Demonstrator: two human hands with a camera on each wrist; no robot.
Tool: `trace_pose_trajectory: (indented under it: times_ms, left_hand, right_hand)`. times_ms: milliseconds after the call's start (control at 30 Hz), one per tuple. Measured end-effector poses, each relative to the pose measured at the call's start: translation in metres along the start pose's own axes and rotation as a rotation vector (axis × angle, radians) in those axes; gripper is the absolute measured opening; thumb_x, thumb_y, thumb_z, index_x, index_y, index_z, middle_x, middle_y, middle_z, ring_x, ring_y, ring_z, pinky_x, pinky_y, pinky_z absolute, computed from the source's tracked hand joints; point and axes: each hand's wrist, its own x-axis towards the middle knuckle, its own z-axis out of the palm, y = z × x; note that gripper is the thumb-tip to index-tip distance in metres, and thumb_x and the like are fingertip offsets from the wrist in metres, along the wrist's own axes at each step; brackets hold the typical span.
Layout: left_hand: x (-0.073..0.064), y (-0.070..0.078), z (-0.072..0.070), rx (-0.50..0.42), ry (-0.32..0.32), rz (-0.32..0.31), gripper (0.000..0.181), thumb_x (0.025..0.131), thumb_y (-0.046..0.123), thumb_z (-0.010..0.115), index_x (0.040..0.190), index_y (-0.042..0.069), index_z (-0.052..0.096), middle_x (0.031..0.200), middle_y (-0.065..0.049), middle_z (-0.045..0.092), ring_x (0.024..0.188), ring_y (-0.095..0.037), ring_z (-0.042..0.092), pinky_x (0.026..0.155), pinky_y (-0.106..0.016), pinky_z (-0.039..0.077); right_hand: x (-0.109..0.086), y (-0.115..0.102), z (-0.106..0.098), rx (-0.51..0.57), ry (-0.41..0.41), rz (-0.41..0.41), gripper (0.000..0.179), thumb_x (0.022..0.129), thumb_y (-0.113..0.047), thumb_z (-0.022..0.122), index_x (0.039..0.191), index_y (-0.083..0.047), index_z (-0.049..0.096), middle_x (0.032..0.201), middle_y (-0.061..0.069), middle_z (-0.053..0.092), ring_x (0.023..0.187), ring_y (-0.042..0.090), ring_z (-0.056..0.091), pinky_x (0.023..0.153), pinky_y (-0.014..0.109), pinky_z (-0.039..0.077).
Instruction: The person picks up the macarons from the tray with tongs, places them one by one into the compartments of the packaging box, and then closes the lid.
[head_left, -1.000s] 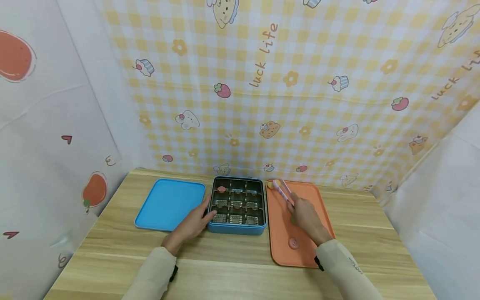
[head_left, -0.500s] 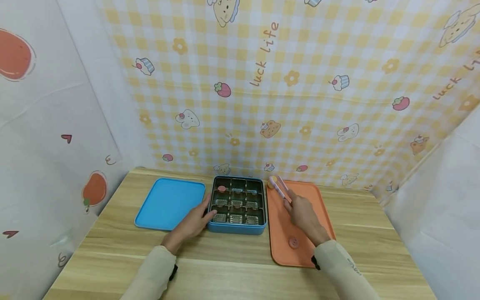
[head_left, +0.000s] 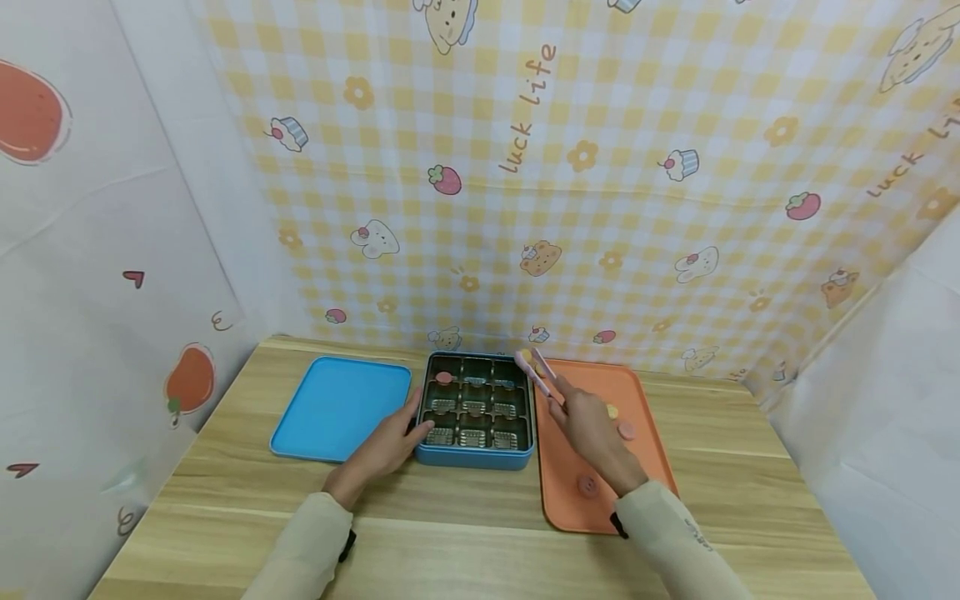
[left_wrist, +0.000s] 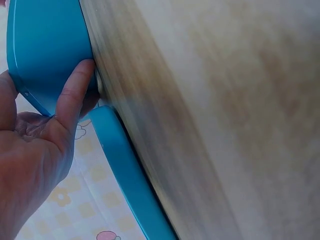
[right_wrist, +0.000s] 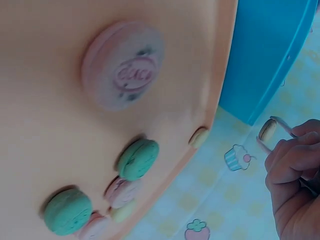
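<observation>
My right hand (head_left: 596, 429) grips pale pink-purple tongs (head_left: 537, 381), whose tips pinch a yellow macaron (right_wrist: 268, 130) just above the gap between box and tray. The blue box (head_left: 472, 458) has a dark insert with rows of compartments, and a pink macaron (head_left: 444, 377) sits in its back-left one. My left hand (head_left: 386, 446) holds the box's left side, thumb over the rim and fingers against the outer wall. Macarons lie on the orange tray (head_left: 558, 500): a printed pink one (right_wrist: 122, 65), green ones (right_wrist: 138, 159), smaller pink ones (right_wrist: 122, 192) and yellow ones (right_wrist: 199, 137).
A flat blue lid (head_left: 341, 408) lies left of the box on the wooden table (head_left: 450, 550). Behind stands a yellow checked cloth (head_left: 480, 208), close to the back edges of box and tray. White cloths (head_left: 885, 400) hang at both sides.
My right hand has lifted the yellow macaron in the tongs off the tray's back-left corner and moved it left towards the box. My left hand has stayed on the box.
</observation>
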Motion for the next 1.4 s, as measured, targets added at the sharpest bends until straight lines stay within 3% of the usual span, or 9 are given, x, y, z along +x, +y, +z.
trace_pose_trajectory:
  times_ms: [233,400,533,867,1400]
  left_hand:
    - [-0.001,0.000,0.001,0.009,0.003,0.003,0.070,0.106,0.020,0.048,0.158,0.000,0.006,0.163,-0.021,0.016,0.147,-0.039,0.021,0.116,-0.057,0.027]
    - [-0.001,0.000,0.002,0.011,0.004,0.002,0.070,0.106,0.020,0.048,0.159,0.001,0.006,0.162,-0.021,0.017,0.147,-0.039,0.022,0.115,-0.057,0.028]
    - [0.000,0.001,0.002,0.018,0.001,0.004,0.070,0.106,0.021,0.048,0.158,0.000,0.006,0.163,-0.021,0.016,0.147,-0.039,0.022,0.115,-0.057,0.027]
    - [-0.001,0.000,0.002,0.000,0.009,0.005,0.070,0.106,0.019,0.048,0.158,0.000,0.006,0.162,-0.022,0.019,0.146,-0.040,0.025,0.114,-0.057,0.030]
    - [0.000,0.002,0.001,0.001,0.004,-0.001,0.069,0.106,0.019,0.048,0.158,-0.001,0.006,0.163,-0.021,0.015,0.148,-0.039,0.020,0.116,-0.057,0.026]
  right_hand:
    - [-0.002,-0.010,0.003,-0.026,-0.002,-0.013,0.021,0.101,-0.017,0.059,0.120,-0.008,0.060,0.062,0.002,0.049,0.038,0.010,0.039,0.036,0.020,0.028]
    - [-0.005,-0.016,0.006,-0.027,0.012,-0.010,0.037,0.101,-0.018,0.059,0.136,-0.008,0.057,0.060,0.001,0.047,0.038,0.009,0.038,0.036,0.019,0.027]
    - [-0.005,-0.020,0.009,-0.038,0.035,-0.031,0.034,0.099,-0.017,0.061,0.131,-0.006,0.061,0.061,-0.001,0.047,0.041,0.008,0.039,0.037,0.020,0.029]
    - [-0.004,-0.032,0.017,-0.045,-0.008,-0.064,0.023,0.101,-0.020,0.060,0.120,-0.008,0.063,0.063,-0.002,0.046,0.044,0.009,0.040,0.039,0.021,0.030]
    - [-0.006,-0.039,0.025,-0.023,-0.040,-0.070,0.041,0.101,-0.022,0.059,0.138,-0.003,0.057,0.065,-0.002,0.049,0.041,0.007,0.039,0.035,0.018,0.029]
